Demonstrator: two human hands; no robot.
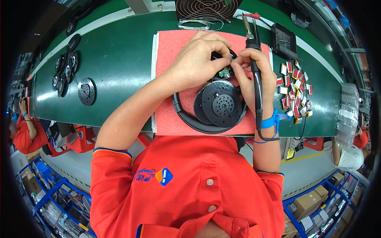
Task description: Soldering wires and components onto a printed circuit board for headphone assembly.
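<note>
A black headphone [186, 117] lies on a pink foam mat [166, 47]. Its nearer ear cup shows a round perforated plate [224, 105]. In the farther ear cup a green circuit board [225, 73] is exposed, partly covered by my fingers. My left hand [200, 57] is closed over that cup, thumb and forefinger pinching together; what they hold is too small to make out. My right hand [260, 73] grips a soldering iron [257, 85] with its metal end pointing away from me, while thumb and forefinger meet at the board's right side.
Small silver-and-red battery packs [295, 93] are heaped on the right. Behind them stands a black tray [283, 39]. A fan [208, 8] and coiled white wire [194, 24] sit at the back. Black round plates [86, 91] lie left on the green table [123, 59]. People work at both sides.
</note>
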